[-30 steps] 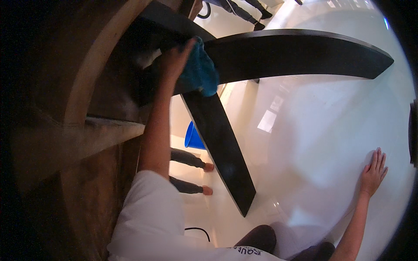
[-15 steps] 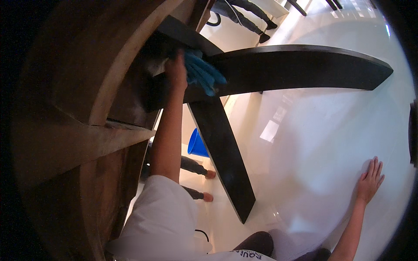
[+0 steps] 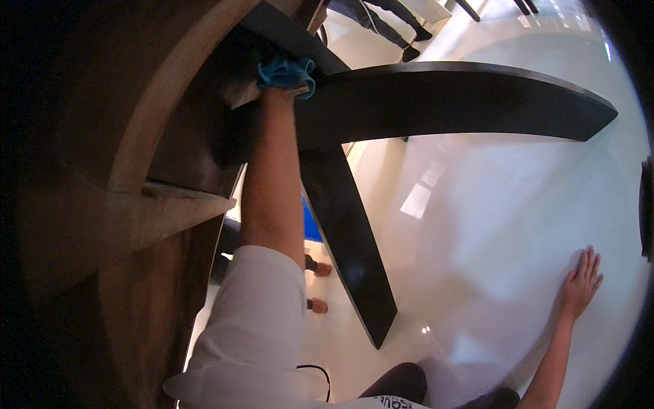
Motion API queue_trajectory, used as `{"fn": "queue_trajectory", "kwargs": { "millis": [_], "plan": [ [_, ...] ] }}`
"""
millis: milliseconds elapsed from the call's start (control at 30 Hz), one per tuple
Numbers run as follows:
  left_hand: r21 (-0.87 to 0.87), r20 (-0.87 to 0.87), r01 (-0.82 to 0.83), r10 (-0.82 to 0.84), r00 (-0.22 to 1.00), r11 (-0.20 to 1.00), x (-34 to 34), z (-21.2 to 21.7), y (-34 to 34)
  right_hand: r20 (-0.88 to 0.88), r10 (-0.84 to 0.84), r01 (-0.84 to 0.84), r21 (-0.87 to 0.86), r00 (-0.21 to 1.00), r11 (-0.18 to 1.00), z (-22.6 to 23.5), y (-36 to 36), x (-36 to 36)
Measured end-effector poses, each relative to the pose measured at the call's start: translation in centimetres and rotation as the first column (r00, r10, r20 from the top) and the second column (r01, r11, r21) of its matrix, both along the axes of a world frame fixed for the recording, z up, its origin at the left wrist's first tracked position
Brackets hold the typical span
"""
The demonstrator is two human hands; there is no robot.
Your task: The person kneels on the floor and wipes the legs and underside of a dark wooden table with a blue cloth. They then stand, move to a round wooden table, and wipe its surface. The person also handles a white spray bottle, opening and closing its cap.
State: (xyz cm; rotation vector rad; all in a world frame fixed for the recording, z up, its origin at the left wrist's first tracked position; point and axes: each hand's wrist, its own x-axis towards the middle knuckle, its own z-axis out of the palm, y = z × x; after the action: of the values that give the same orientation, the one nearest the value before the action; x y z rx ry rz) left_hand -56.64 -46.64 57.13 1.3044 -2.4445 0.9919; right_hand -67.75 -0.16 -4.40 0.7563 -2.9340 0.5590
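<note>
- Blue cloth (image 3: pixel 289 68), draped lower before, is now bunched around the left hand (image 3: pixel 278 94), where the black boards (image 3: pixel 443 102) meet.
- Its fingers are hidden; grip tightness cannot be told.
- Right hand (image 3: pixel 579 292) is still spread flat, empty, on white floor (image 3: pixel 490 252).

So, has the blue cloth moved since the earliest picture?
Yes. Judged against the curved black board, the blue cloth has shifted up and to the left in the head view.
</note>
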Motion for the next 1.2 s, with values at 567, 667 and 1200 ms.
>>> {"fn": "queue_trajectory", "kwargs": {
  "millis": [567,667,1200],
  "plan": [
    [0.377,-0.111,-0.042,0.091,0.99,0.925,0.5,-2.3,1.9,0.047,0.005,-0.008,0.046,0.999,0.999,0.7,-0.3,0.5],
    [0.467,-0.21,0.036,0.071,0.975,0.883,1.0,-3.1,3.3,0.03,0.01,-0.012,0.065,1.0,0.998,0.5,-0.3,0.5],
    [0.223,-0.544,0.635,-0.446,0.711,0.74,8.4,-4.9,11.9,0.003,-0.006,0.006,0.094,1.0,0.996,-0.4,0.0,0.2]
  ]
}}
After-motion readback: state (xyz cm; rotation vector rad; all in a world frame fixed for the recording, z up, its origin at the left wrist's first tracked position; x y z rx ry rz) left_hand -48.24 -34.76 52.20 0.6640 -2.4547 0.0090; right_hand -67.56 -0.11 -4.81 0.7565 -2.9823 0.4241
